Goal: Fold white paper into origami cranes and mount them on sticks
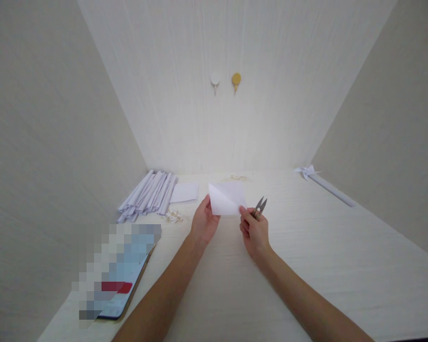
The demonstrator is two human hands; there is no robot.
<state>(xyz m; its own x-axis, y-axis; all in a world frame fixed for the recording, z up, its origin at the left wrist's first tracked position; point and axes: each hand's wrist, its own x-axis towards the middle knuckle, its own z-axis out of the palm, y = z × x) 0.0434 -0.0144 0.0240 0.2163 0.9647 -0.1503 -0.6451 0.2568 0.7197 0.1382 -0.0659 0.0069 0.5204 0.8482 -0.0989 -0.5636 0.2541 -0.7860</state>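
Note:
A square sheet of white paper (230, 199) with a faint diagonal crease is held up over the table. My left hand (205, 222) grips its left edge, fingers behind the sheet. At the lower right corner, my right hand (254, 230) pinches the paper between thumb and fingers. Small thread snips (260, 208) also sit in that right hand, their blades pointing up and away. Behind the left hand lies a stack of white paper squares (184, 192) on the table.
Rolled white paper tubes (149, 194) are piled at the left, with small pins (175, 216) beside them. A phone (124, 280) lies nearer. At the right is a paper pinwheel (308, 172) on a tube. Two hooks (236, 80) are on the back wall.

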